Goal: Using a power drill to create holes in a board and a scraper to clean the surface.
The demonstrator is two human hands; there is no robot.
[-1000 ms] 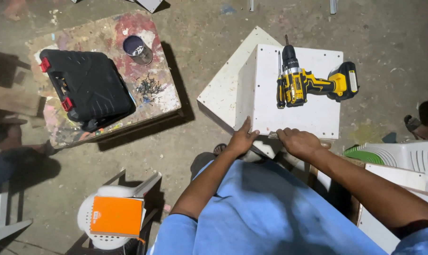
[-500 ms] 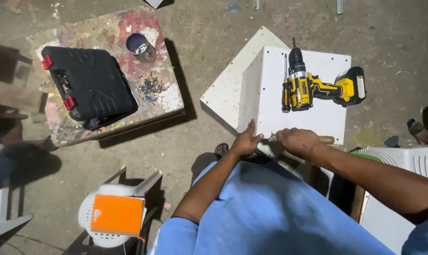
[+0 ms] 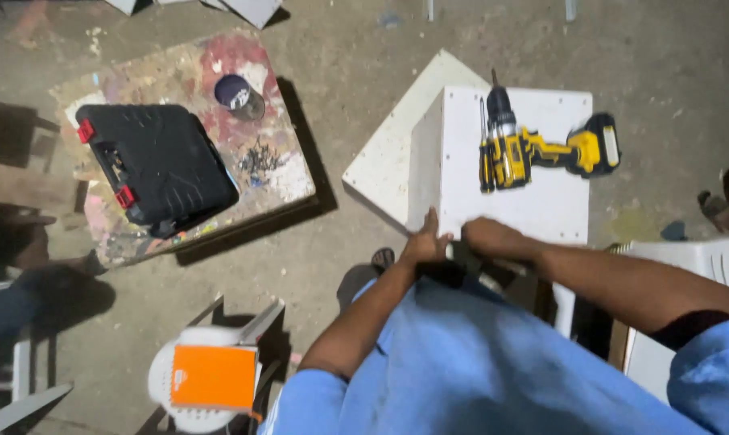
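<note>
Looking straight down now, and both hands meet at the near edge of the white board box [image 3: 513, 185], a pale panel piece standing on the concrete floor [image 3: 340, 242]. The left hand [image 3: 425, 242] lies flat on that near edge, fingers stretched forward and loosely spread, pressing on the board. The right hand [image 3: 493, 238] sits just beside it, curled downward over the same edge; something dark shows beneath it, but the view is too dim to tell whether it pinches anything.

On top of the white board, well beyond the hands, lies a yellow and black cordless drill [image 3: 533, 149], on its side, bit pointing away. Touching its left flank lies a thin screwdriver [image 3: 483, 149].

Over to the left stands a paint-stained worktop [image 3: 187, 76] carrying a closed black tool case [image 3: 159, 165] with red latches, a dark round cap [image 3: 237, 94] and a small heap of screws [image 3: 260, 157]. Nearer the bottom, an orange box [image 3: 214, 376] rests on a white plastic stool [image 3: 167, 379]. A white plastic chair [image 3: 702, 266] stands at the right.
</note>
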